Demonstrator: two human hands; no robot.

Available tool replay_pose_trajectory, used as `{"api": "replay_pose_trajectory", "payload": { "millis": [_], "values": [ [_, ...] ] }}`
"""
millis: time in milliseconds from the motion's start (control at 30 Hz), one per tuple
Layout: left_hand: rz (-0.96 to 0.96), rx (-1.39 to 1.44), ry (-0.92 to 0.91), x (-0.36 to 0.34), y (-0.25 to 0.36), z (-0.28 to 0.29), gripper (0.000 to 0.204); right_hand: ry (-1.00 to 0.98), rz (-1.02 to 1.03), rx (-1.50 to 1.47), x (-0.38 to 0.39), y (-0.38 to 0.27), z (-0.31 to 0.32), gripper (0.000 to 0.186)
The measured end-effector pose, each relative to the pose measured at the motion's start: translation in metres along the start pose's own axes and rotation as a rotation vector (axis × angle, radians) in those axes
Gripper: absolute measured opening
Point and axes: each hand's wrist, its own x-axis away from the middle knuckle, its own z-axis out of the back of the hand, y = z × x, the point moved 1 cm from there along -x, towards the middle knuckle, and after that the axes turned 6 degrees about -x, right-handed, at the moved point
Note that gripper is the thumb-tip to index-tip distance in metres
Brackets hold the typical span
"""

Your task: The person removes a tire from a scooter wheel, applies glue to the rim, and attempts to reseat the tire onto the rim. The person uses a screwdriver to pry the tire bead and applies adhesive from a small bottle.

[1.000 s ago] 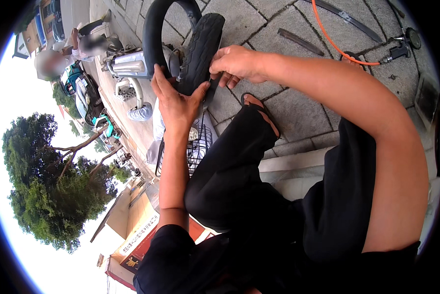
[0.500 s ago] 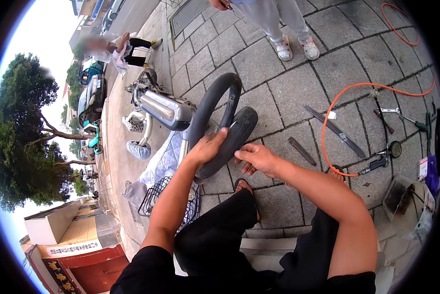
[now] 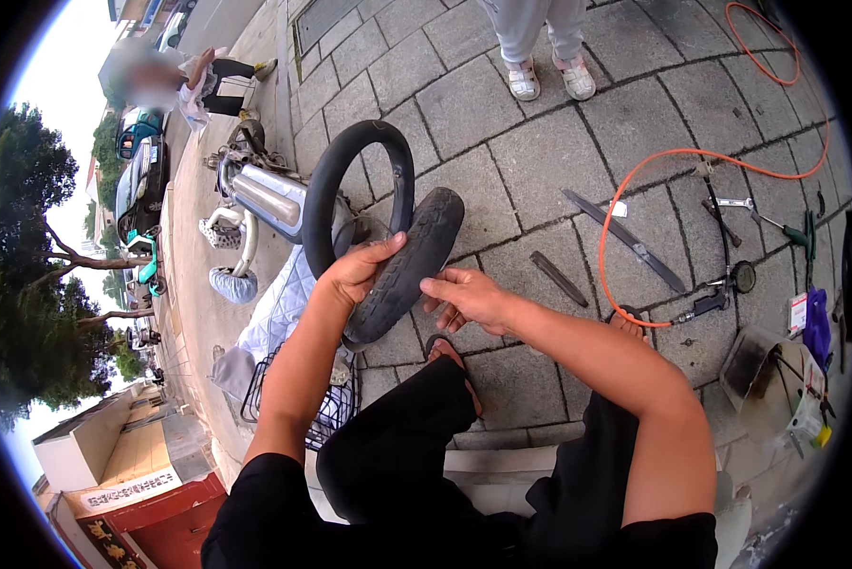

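A black rubber tire (image 3: 424,245) with worn tread stands tilted in front of me. My left hand (image 3: 361,272) is closed round its left side, thumb lying toward the tread and fingers partly hidden. Just beyond that hand rises a smooth black inner tube (image 3: 334,161) in a loop, touching or very close to the tire; their contact is hidden. My right hand (image 3: 469,300) is at the tire's near right edge, thumb and forefinger closed on it, the other fingers curled.
On the paving lie a long flat metal bar (image 3: 625,239), a shorter bar (image 3: 559,279), an orange air hose (image 3: 608,237) with a gauge (image 3: 743,276), a wrench (image 3: 733,202) and a screwdriver (image 3: 788,231). An electric scooter (image 3: 269,204) stands left. A person's shoes (image 3: 575,76) are ahead.
The tire, tube and both hands have shifted left in the picture as the view moved. The tire's tread has turned more toward me, and my right thumb now meets its edge.
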Motion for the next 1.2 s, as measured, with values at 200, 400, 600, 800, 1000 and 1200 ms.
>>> {"api": "replay_pose_trajectory", "payload": {
  "millis": [200,400,600,800,1000,1200],
  "values": [
    [-0.116,0.075,-0.171,0.000,-0.015,0.019,0.036,-0.007,-0.052,-0.017,-0.006,0.009,0.004,0.051],
    [-0.189,0.067,-0.277,-0.002,-0.023,0.026,0.034,-0.058,-0.038,-0.053,-0.008,0.006,0.002,0.040],
    [-0.213,0.053,-0.309,0.001,-0.019,0.018,0.032,-0.065,-0.032,-0.015,-0.011,0.004,0.006,0.037],
    [-0.251,0.043,-0.247,-0.011,-0.031,0.041,0.047,-0.064,-0.021,-0.006,-0.008,-0.002,0.007,0.032],
    [-0.246,0.013,-0.277,-0.003,-0.026,0.023,0.064,-0.048,-0.010,0.001,-0.006,-0.008,0.012,0.039],
    [-0.133,0.005,-0.273,-0.004,-0.020,0.020,0.050,-0.017,-0.035,0.031,-0.007,-0.016,0.003,0.054]
  ]
}}
